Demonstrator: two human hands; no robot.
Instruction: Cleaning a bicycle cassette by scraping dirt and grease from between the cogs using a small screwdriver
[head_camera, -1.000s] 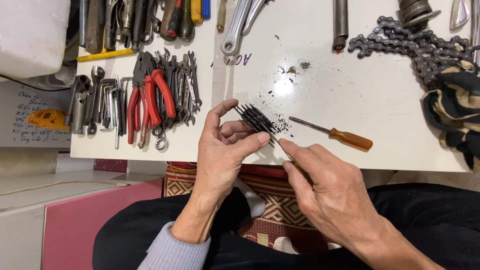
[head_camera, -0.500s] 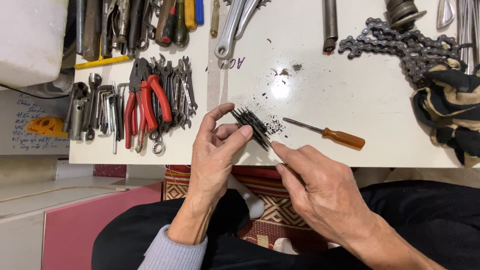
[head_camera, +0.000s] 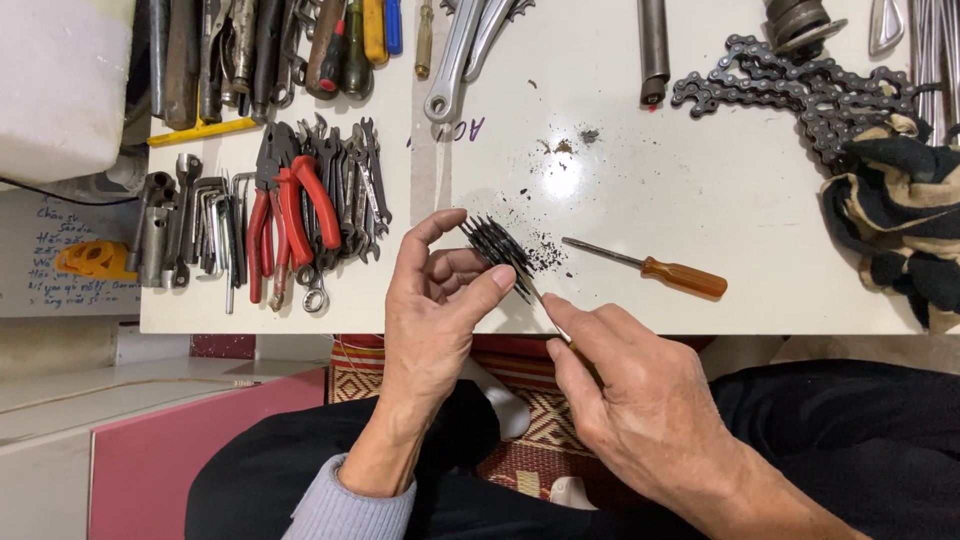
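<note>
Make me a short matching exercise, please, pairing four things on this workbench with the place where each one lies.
Things:
1. black toothed cog stack
2. orange-handled screwdriver
3. bicycle chain
4. red-handled pliers

Places:
A. far right corner of the white table, piled in loops
B. among the spanners on the left
C. between the fingers of the left hand
D. flat on the table just beyond the right hand

Pairs: 1-C, 2-D, 3-A, 4-B
</note>
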